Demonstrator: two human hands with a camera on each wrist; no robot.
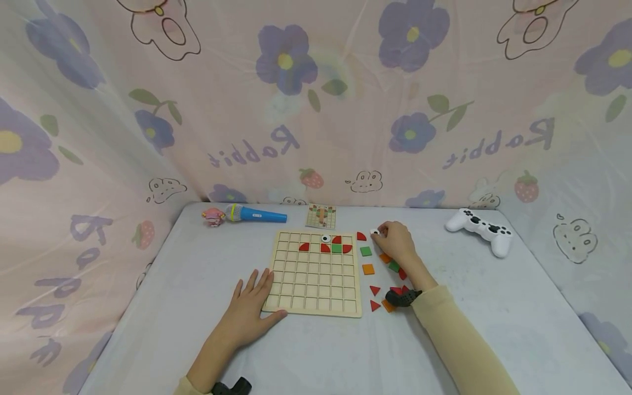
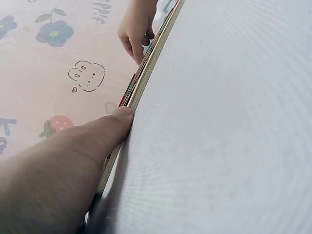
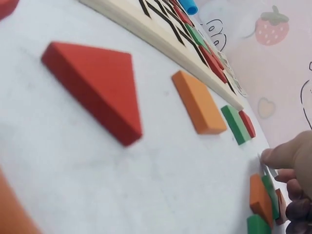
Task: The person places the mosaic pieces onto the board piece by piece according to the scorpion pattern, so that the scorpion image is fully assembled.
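Observation:
A wooden grid board (image 1: pixel 316 280) lies on the table. In its upper rows sit several red quarter-round pieces (image 1: pixel 304 247), a green square (image 1: pixel 337 248) and a white eye disc (image 1: pixel 325 238). My left hand (image 1: pixel 249 312) rests at the board's lower left corner with fingers spread; its thumb (image 2: pixel 105 131) lies along the front edge in the left wrist view. Right of the board, my right hand (image 1: pixel 397 241) pinches a second white eye disc (image 1: pixel 374 232) between thumb and fingertips, low over the table. In the right wrist view that disc is mostly hidden behind the thumb (image 3: pixel 280 155).
Loose pieces lie right of the board, among them an orange square (image 1: pixel 368 269), a green square (image 1: pixel 365 251) and red triangles (image 1: pixel 375 290). A pattern card (image 1: pixel 321 216), a blue microphone (image 1: pixel 261 215) and a pink figurine (image 1: pixel 213 217) lie behind; a white game controller (image 1: pixel 481 230) is far right.

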